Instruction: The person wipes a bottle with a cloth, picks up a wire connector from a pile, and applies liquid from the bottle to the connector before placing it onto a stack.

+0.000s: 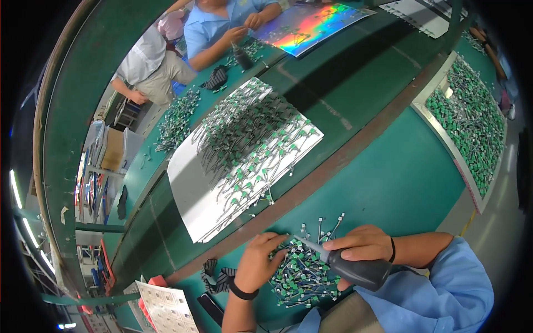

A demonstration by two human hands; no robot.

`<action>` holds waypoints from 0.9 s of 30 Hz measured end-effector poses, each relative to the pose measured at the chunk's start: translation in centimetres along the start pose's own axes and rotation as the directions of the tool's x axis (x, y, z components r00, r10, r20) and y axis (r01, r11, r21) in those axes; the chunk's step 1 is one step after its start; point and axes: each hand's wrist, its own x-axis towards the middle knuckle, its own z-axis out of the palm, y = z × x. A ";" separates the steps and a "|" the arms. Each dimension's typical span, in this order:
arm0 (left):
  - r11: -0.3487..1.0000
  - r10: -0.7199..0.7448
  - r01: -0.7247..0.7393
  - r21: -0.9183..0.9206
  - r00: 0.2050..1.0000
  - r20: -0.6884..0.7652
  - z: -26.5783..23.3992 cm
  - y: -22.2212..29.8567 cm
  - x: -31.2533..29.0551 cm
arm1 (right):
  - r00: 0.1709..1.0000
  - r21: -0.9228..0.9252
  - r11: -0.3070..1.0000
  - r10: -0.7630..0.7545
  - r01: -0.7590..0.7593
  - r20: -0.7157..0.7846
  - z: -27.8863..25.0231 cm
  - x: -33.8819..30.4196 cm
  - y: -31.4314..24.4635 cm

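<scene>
My right hand (363, 244) is wrapped round a dark grey squeeze bottle (358, 270), which lies tilted with its light grey nozzle pointing up and left. The nozzle's tip is close to the fingers of my left hand (260, 260). Those fingers are bent toward the thumb in a pinch; what they hold is too small to make out. Below and between both hands lies a heap of small wired parts (302, 280) with green blocks, grey leads and white ends. A black band circles each wrist.
Beyond the brown ledge, a white board (191, 183) carries many similar green parts. A shallow tray (458, 147) full of them stands at the right. Near my left forearm lie a striped dark cloth (219, 279) and a printed sheet (166, 308). A co-worker (208, 28) sits across.
</scene>
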 end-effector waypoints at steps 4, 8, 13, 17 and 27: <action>0.990 -0.089 0.100 -0.098 0.990 0.112 2.1 -0.5 -1.3 | 1.000 0.017 1.000 0.007 -0.007 0.013 -0.1 0.0 -0.1; 0.950 -0.227 0.233 -0.209 0.972 0.053 2.1 0.3 -2.0 | 1.000 0.017 1.000 0.016 -0.016 0.008 0.0 0.1 -0.1; 0.862 -0.387 0.324 -0.390 0.918 -0.092 1.9 0.1 -3.5 | 0.999 -0.026 0.998 0.053 -0.052 0.013 0.2 0.0 0.0; 0.532 -0.497 0.267 -0.803 0.867 -0.041 1.9 1.5 -5.0 | 0.990 0.027 0.991 0.129 -0.131 0.058 0.8 -0.1 0.4; 0.092 -0.414 -0.159 -0.983 0.892 -0.183 5.7 4.5 -5.9 | 0.924 0.201 0.911 0.320 -0.361 0.209 2.0 0.0 0.6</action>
